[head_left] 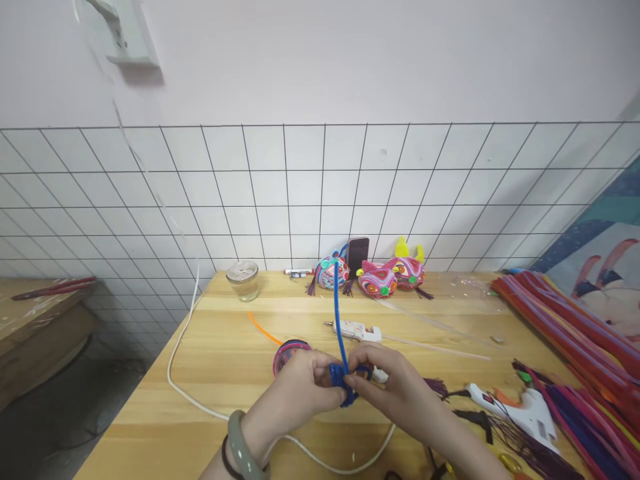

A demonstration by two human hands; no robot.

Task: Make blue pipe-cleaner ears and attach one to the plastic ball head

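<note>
Both hands meet over the front middle of the table around a blue pipe cleaner (pixel 338 307). One end of it stands upright; the rest is bent into a tight coiled piece between the fingers. My left hand (pixel 303 387), with a bangle at the wrist, pinches the coil from the left. My right hand (pixel 390 380) grips the piece from the right with thumb and fingertips, beside a small blue loop. Just behind my left hand lies a round piece with a pink and dark rim (pixel 287 353), partly hidden. From it an orange pipe cleaner (pixel 263 329) sticks out.
A white glue gun (pixel 356 331) lies beyond my hands, another (pixel 523 410) at right. Along the wall stand a glass jar (pixel 243 280), a phone (pixel 357 257) and colourful figures (pixel 377 279). Pipe cleaner bundles (pixel 565 327) fill the right edge. A white cord (pixel 183 387) crosses the left.
</note>
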